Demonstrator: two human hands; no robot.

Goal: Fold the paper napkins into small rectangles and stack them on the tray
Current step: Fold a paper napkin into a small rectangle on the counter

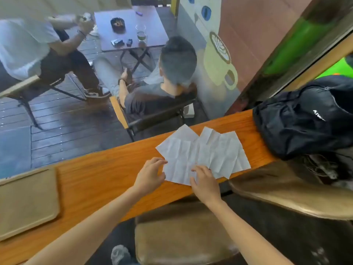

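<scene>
Several unfolded white paper napkins (206, 150) lie fanned and overlapping on the wooden counter (107, 178). My left hand (150, 174) is at the left edge of the nearest napkin, fingers loosely curved with the tips touching the paper's corner. My right hand (205, 181) rests on the near edge of the same napkin, fingers spread over it. A tan tray (26, 203) sits at the counter's left end with nothing on it, far from both hands.
A black backpack (305, 115) sits on the counter's right end, close to the napkins. Brown padded stools (183, 240) stand below the counter. Beyond a window, two people sit at a small table (131, 27) on a dark deck.
</scene>
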